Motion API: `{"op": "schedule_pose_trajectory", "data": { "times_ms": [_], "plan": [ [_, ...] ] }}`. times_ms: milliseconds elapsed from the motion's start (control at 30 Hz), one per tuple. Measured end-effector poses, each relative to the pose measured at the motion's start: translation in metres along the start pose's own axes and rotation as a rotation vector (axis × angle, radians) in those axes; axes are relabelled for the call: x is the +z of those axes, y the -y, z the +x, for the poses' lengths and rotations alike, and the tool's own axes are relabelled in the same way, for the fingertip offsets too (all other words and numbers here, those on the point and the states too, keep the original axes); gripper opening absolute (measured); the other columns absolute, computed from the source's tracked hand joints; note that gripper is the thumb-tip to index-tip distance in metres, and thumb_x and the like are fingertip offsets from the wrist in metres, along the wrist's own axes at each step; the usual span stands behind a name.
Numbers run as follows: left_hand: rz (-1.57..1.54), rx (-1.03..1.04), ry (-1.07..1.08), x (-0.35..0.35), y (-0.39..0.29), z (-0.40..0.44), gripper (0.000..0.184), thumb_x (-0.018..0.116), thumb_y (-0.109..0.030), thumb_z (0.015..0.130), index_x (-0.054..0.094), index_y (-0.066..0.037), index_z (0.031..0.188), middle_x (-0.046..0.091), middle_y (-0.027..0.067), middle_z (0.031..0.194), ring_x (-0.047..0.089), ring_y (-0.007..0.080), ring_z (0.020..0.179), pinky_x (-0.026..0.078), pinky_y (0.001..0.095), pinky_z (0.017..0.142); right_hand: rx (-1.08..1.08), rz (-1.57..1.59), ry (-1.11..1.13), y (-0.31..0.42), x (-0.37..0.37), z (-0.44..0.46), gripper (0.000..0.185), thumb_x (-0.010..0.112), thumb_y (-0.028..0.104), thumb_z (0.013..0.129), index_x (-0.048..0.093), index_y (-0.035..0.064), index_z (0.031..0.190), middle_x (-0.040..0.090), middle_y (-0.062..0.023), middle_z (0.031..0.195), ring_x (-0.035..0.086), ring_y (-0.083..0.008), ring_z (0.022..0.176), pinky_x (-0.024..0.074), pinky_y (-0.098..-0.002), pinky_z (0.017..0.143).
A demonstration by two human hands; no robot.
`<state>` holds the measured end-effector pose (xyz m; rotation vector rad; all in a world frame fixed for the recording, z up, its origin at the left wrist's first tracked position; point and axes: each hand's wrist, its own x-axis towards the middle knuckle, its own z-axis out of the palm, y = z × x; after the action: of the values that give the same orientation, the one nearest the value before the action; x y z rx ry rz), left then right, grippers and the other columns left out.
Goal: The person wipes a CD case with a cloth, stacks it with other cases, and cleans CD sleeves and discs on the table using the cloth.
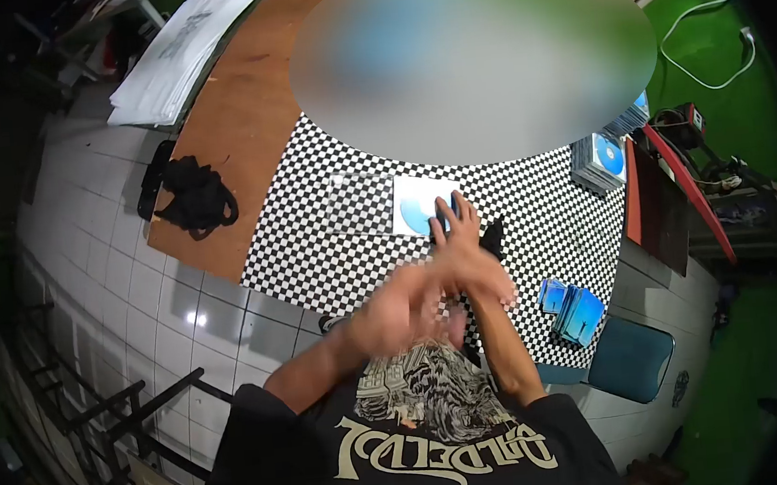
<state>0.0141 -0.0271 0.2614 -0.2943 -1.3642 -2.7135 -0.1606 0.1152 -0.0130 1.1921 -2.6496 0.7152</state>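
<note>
An open CD case lies on the checkered cloth, its clear lid (pixel 360 204) folded out to the left. Its right half holds a blue-and-white disc (pixel 417 214) on a white ground. Fingers of my right hand (pixel 460 236) are spread over the right edge of that half, touching it. My left hand (pixel 403 304) is smeared by motion and crosses in front of my right wrist, so its fingers cannot be made out. Just right of my right hand sits a small black object (pixel 494 238), partly hidden.
Stacked disc cases (pixel 599 161) stand at the table's right edge. Blue printed cards (pixel 582 314) lie near the front right corner, by a chair (pixel 634 359). A black bag (pixel 195 195) and papers (pixel 183 62) are at left. A blurred oval hides the far side.
</note>
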Motion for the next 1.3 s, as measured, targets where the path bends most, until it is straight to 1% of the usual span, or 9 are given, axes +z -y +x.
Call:
{"op": "schedule_pose_trajectory", "data": {
  "times_ms": [33, 67, 133, 300, 400, 800, 967, 1100, 1300],
  "plan": [
    [-0.378, 0.332, 0.302, 0.031, -0.003, 0.0, 0.044, 0.063, -0.041, 0.1, 0.07, -0.002, 0.12, 0.066, 0.0166, 0.118, 0.057, 0.0362, 0.122, 0.044, 0.053, 0.105, 0.0, 0.022, -0.029, 0.003, -0.001, 0.002, 0.04, 0.076, 0.021, 0.09, 0.07, 0.0102, 0.128, 0.055, -0.0235, 0.142, 0.053, -0.0418, 0.125, 0.0438, -0.0513, 0.107],
    [-0.472, 0.305, 0.487, 0.045, -0.024, -0.015, 0.049, 0.062, -0.045, 0.101, 0.068, -0.003, 0.125, 0.061, 0.0217, 0.127, 0.052, 0.0403, 0.126, 0.04, 0.0556, 0.107, 0.002, 0.043, -0.059, 0.007, -0.003, 0.004, 0.04, 0.075, 0.02, 0.09, 0.07, 0.0095, 0.128, 0.055, -0.0235, 0.142, 0.053, -0.0418, 0.126, 0.0436, -0.0516, 0.107],
    [-0.678, 0.377, 0.617, 0.073, -0.025, -0.043, 0.061, 0.068, -0.046, 0.097, 0.059, -0.002, 0.139, 0.04, 0.0258, 0.146, 0.063, 0.0303, 0.114, 0.051, 0.0442, 0.101, 0.001, 0.066, -0.079, 0.009, -0.003, 0.005, 0.04, 0.075, 0.019, 0.09, 0.069, 0.0088, 0.128, 0.055, -0.0236, 0.143, 0.053, -0.0418, 0.126, 0.0434, -0.0519, 0.107],
    [-0.903, 0.285, 0.713, 0.098, -0.051, -0.048, 0.066, 0.073, -0.053, 0.093, 0.06, -0.013, 0.144, 0.039, 0.0215, 0.145, 0.05, 0.0345, 0.124, 0.048, 0.0513, 0.096, 0.037, 0.045, -0.027, 0.009, -0.015, 0.001, 0.041, 0.073, 0.019, 0.091, 0.068, 0.008, 0.13, 0.054, -0.023, 0.144, 0.053, -0.0409, 0.127, 0.0433, -0.0523, 0.107],
    [-1.184, 0.162, 0.67, 0.109, -0.065, -0.058, 0.062, 0.071, -0.051, 0.095, 0.062, -0.009, 0.14, 0.046, 0.0192, 0.133, 0.054, 0.033, 0.113, 0.047, 0.0433, 0.09, 0.079, 0.034, 0.03, 0.008, -0.023, -0.005, 0.04, 0.073, 0.019, 0.091, 0.067, 0.0082, 0.13, 0.053, -0.0228, 0.145, 0.052, -0.0404, 0.128, 0.0432, -0.0518, 0.107],
    [-0.542, 0.688, 0.087, 0.145, -0.026, -0.07, 0.052, 0.059, -0.064, 0.095, 0.071, -0.024, 0.125, 0.047, 0.0183, 0.127, 0.054, 0.0283, 0.109, 0.049, 0.0462, 0.089, 0.079, 0.006, -0.013, -0.012, -0.057, -0.054, 0.037, 0.075, 0.013, 0.088, 0.068, 0.0074, 0.124, 0.058, -0.019, 0.137, 0.054, -0.0375, 0.127, 0.0433, -0.0487, 0.108],
    [-0.38, 0.746, 0.22, 0.104, -0.05, -0.033, 0.053, 0.056, -0.066, 0.095, 0.072, -0.023, 0.122, 0.047, 0.0175, 0.127, 0.055, 0.0284, 0.106, 0.049, 0.0463, 0.092, 0.005, -0.002, 0.046, -0.017, -0.062, -0.061, 0.033, 0.076, 0.011, 0.086, 0.069, 0.0072, 0.119, 0.062, -0.0152, 0.124, 0.055, -0.0357, 0.121, 0.0437, -0.048, 0.106],
    [-0.713, 0.462, 0.376, 0.109, -0.05, -0.031, 0.054, 0.054, -0.068, 0.095, 0.072, -0.023, 0.121, 0.046, 0.0177, 0.13, 0.056, 0.0284, 0.105, 0.049, 0.0486, 0.094, -0.029, -0.033, 0.044, -0.025, -0.064, -0.065, 0.029, 0.076, 0.009, 0.083, 0.07, 0.007, 0.111, 0.063, -0.0125, 0.114, 0.056, -0.0347, 0.115, 0.0436, -0.0465, 0.103],
    [-0.411, 0.681, 0.215, 0.087, -0.034, -0.001, 0.055, 0.059, -0.062, 0.096, 0.064, -0.019, 0.131, 0.049, 0.0181, 0.132, 0.057, 0.032, 0.109, 0.054, 0.0481, 0.089, -0.111, -0.053, 0.124, -0.038, -0.065, -0.055, 0.017, 0.073, 0.005, 0.08, 0.068, 0.0078, 0.096, 0.065, -0.0084, 0.095, 0.059, -0.0294, 0.1, 0.0434, -0.0449, 0.095]
  ]
}}
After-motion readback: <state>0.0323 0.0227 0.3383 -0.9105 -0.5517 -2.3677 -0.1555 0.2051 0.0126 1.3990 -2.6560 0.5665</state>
